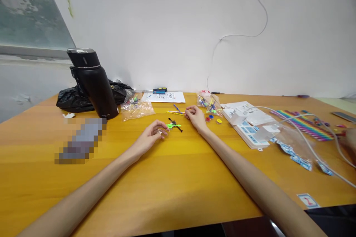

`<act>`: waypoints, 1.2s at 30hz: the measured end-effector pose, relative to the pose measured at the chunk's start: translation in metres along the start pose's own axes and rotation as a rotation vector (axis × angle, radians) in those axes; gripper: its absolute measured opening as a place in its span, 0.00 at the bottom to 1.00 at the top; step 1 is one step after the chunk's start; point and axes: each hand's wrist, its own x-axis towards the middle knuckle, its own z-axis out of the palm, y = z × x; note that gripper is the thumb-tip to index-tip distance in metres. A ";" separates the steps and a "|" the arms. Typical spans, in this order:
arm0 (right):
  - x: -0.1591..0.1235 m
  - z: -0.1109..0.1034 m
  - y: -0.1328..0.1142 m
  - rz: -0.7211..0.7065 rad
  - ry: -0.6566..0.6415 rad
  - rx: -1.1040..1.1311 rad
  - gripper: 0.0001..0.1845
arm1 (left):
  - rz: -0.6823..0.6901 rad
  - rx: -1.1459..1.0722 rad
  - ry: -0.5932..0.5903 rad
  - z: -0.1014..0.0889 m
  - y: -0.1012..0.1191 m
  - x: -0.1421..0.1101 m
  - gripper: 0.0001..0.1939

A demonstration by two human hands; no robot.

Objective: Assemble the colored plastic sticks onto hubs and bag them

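Note:
My left hand (151, 136) is curled, its fingertips at the near end of a green arrow-tipped plastic pointer (174, 126), like a clock hand. Under and across that lies a black pointer (178, 129). A small clear piece shows at the thumb but is hard to make out. To the right, my right hand (197, 117) is pinched at the end of a thin purple pointer. A yellow pointer (172, 112) lies beside its fingertips, with a blue pointer (176, 107) behind. Small round discs, blue (211, 117), red (207, 119) and yellow (219, 121), rest right of that hand.
A black bottle (96, 85) stands at the left before a black plastic bag (69, 99). Clear bags (137, 109) hold coloured parts. A screwdriver (160, 90) lies on white paper (167, 97). Right are a power strip (250, 135), cables, a rainbow-striped item (303, 124) and another person's hand (349, 140).

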 end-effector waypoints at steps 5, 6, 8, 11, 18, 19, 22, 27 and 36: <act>-0.005 0.000 -0.006 0.036 0.034 0.042 0.13 | 0.021 0.028 -0.033 -0.002 -0.007 0.001 0.15; -0.009 0.000 -0.008 0.039 0.027 0.054 0.13 | 0.025 0.038 -0.043 -0.003 -0.008 0.001 0.15; -0.021 0.000 -0.013 0.043 -0.005 0.074 0.14 | 0.022 0.047 -0.065 -0.003 -0.010 0.000 0.17; -0.044 0.000 -0.022 0.047 -0.091 0.104 0.16 | 0.034 0.052 -0.074 -0.001 -0.010 -0.002 0.18; -0.084 0.001 -0.049 -0.146 -0.305 0.000 0.16 | 0.088 0.055 -0.079 0.004 -0.007 -0.004 0.17; -0.088 0.002 -0.054 -0.203 -0.331 -0.049 0.14 | 0.064 0.019 -0.086 0.005 -0.006 -0.004 0.18; -0.101 0.003 -0.064 -0.359 -0.423 -0.174 0.09 | -0.037 -0.063 -0.105 0.009 -0.003 -0.007 0.19; -0.109 0.003 -0.069 -0.555 -0.496 -0.308 0.13 | -0.043 -0.022 -0.174 0.014 0.001 -0.012 0.21; -0.105 0.001 -0.066 -0.481 -0.477 -0.294 0.12 | -0.126 -0.205 -0.148 0.016 0.000 -0.012 0.22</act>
